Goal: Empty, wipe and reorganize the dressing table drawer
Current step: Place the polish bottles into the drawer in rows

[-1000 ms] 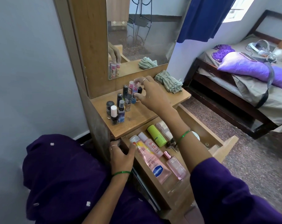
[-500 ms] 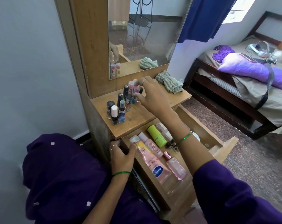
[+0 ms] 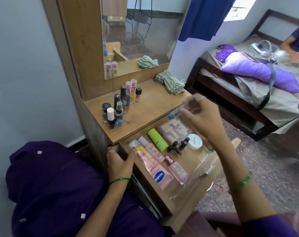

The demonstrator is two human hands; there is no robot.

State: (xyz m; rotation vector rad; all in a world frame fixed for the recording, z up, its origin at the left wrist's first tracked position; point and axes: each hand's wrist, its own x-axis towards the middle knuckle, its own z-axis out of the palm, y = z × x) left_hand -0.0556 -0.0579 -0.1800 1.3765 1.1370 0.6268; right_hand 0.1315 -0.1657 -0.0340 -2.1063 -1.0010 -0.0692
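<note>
The open wooden drawer [image 3: 193, 170] holds a pink Vaseline tube [image 3: 154, 168], a pink bottle [image 3: 177, 170], a green tube [image 3: 158, 139], two dark small bottles [image 3: 178, 147], a white jar [image 3: 195, 141] and a clear tray of small items [image 3: 174, 130]. My right hand [image 3: 200, 117], blurred, pinches a small blue-capped bottle [image 3: 173, 113] above the drawer's back. My left hand [image 3: 118, 162] grips the drawer's left side edge. Several nail-polish and small bottles [image 3: 118, 106] stand on the dressing table top [image 3: 150, 108].
A striped cloth [image 3: 170, 82] lies at the table top's back right, below the mirror [image 3: 140, 36]. A bed [image 3: 258, 82] with a purple pillow stands to the right, another person's arm at its far end. My purple-clad knee [image 3: 47, 185] is at the lower left.
My right hand has left the cluster of bottles on the table top, carrying a small blue-capped bottle toward the drawer. The left hand stays on the drawer edge.
</note>
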